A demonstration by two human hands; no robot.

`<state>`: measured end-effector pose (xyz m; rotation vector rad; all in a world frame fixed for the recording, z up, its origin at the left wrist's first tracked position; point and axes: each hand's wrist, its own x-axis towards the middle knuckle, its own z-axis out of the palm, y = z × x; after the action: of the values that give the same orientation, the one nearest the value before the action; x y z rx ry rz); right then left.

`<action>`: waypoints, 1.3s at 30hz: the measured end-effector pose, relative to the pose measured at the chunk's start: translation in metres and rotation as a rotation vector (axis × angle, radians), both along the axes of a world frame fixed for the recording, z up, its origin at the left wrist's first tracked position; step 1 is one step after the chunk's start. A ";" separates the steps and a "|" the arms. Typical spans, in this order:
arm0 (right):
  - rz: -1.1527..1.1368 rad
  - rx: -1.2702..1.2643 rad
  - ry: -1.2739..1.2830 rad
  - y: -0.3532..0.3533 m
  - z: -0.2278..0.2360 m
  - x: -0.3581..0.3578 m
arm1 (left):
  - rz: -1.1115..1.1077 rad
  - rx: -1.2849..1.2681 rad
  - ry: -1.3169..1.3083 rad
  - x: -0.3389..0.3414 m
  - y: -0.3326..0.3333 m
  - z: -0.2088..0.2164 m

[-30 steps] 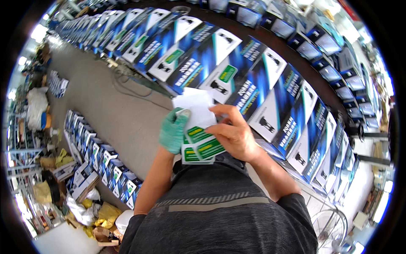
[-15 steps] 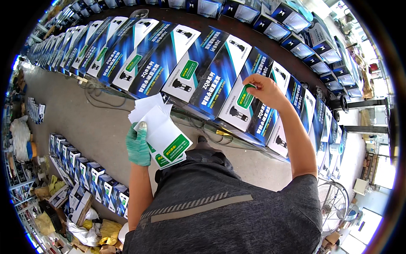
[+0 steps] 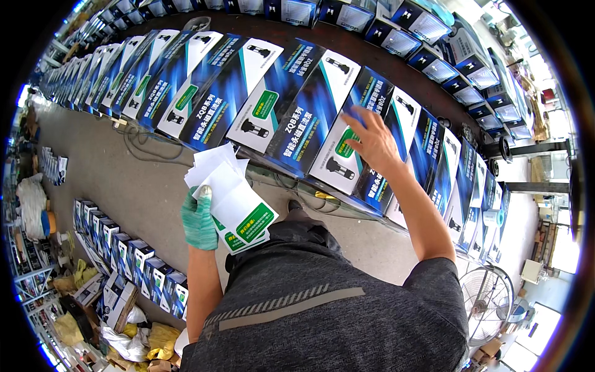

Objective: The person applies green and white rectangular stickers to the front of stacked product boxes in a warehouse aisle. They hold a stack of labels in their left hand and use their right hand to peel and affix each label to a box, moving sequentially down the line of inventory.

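Observation:
In a green knitted glove, my left hand (image 3: 199, 218) grips a fanned bundle of white sticker sheets (image 3: 232, 192); several green labels show at its lower end. My bare right hand (image 3: 377, 146) reaches over a blue, black and white carton (image 3: 325, 155) with its fingers spread. Under those fingers a green sticker (image 3: 347, 144) lies on the carton's white panel, partly covered by the hand. A pump picture is printed just below it. The neighbouring carton to the left carries a similar green sticker (image 3: 265, 104) on its white panel.
Like cartons run in a long row across the workbench, several at the left with green stickers. More cartons (image 3: 291, 11) stand along the far side. A caged fan (image 3: 486, 304) is at the lower right. Smaller boxes (image 3: 139, 260) and plastic bags (image 3: 127, 341) fill the floor at left.
My right thumb and finger have let go of the sticker's upper edge, and the fingers have spread over it. The left hand still holds the sheets. The view has shifted slightly.

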<state>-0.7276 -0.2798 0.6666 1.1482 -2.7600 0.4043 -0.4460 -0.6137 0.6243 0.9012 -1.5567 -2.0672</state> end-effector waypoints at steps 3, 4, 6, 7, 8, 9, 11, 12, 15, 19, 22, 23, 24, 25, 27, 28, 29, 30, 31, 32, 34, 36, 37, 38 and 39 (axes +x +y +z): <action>0.024 0.045 0.160 0.022 -0.010 -0.012 | 0.002 0.013 0.009 -0.002 0.008 0.008; 0.247 0.119 0.184 0.034 -0.020 -0.015 | -0.003 0.014 0.012 -0.002 0.010 0.011; 0.319 0.286 0.033 0.035 -0.028 0.012 | 0.000 0.021 0.014 -0.006 0.014 0.010; 0.340 0.303 -0.014 0.039 -0.035 0.025 | 0.008 0.019 0.017 -0.008 0.018 0.013; 0.363 0.280 -0.079 0.048 -0.037 0.030 | 0.016 0.017 0.021 -0.009 0.022 0.016; 0.382 0.319 -0.075 0.052 -0.038 0.025 | 0.015 0.015 0.014 -0.010 0.026 0.019; 0.424 0.399 -0.068 0.055 -0.030 0.010 | 0.016 0.012 -0.003 -0.011 0.035 0.026; 0.393 0.372 -0.065 0.053 -0.031 -0.006 | 0.009 0.003 0.004 -0.013 0.041 0.029; 0.230 0.412 -0.041 0.039 -0.020 -0.045 | -0.015 -0.024 0.017 -0.026 0.063 0.040; 0.169 -0.176 -0.068 0.014 -0.010 -0.007 | 0.034 -0.061 0.023 -0.040 0.093 0.048; 0.173 -0.552 -0.868 -0.002 0.029 0.078 | 0.084 -0.055 0.084 -0.044 0.110 0.051; 0.142 -0.593 -1.028 -0.002 0.034 0.099 | 0.092 -0.013 0.115 -0.046 0.115 0.051; 0.120 -0.621 -1.086 -0.003 0.034 0.114 | 0.097 0.031 0.145 -0.045 0.121 0.053; 0.098 -0.649 -1.142 -0.003 0.034 0.126 | 0.104 0.021 0.143 -0.044 0.127 0.053; 0.085 -0.670 -1.162 0.002 0.045 0.142 | 0.118 0.000 0.136 -0.037 0.135 0.054; 0.117 -0.679 -1.107 0.009 0.045 0.149 | 0.095 -0.009 0.126 -0.031 0.136 0.048; 0.149 -0.687 -1.053 0.014 0.048 0.155 | 0.094 0.024 0.110 -0.026 0.137 0.044; 0.222 -0.621 -0.977 0.018 0.054 0.159 | 0.094 0.057 0.095 -0.021 0.139 0.039; 0.253 -0.632 -1.009 0.023 0.059 0.165 | 0.094 0.098 0.082 -0.016 0.144 0.034; 0.283 -0.642 -1.040 0.026 0.063 0.171 | 0.080 0.141 0.085 -0.008 0.149 0.031; 0.418 -0.557 -0.991 0.034 0.067 0.182 | 0.030 0.146 0.092 0.009 0.158 0.028; 0.584 -0.478 -0.907 0.036 0.079 0.188 | 0.003 0.201 0.058 0.026 0.167 0.030; 0.695 -0.456 -0.844 0.038 0.076 0.191 | -0.010 0.214 0.063 0.034 0.173 0.032; 0.672 -0.425 -0.828 0.042 0.079 0.199 | -0.025 0.226 0.068 0.040 0.180 0.033; 0.649 -0.394 -0.812 0.045 0.084 0.206 | -0.040 0.238 0.073 0.047 0.187 0.032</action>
<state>-0.5213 -0.2346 0.7507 2.0702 -2.5175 1.7222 -0.3990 -0.4270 0.6564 0.8695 -1.3210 -2.3225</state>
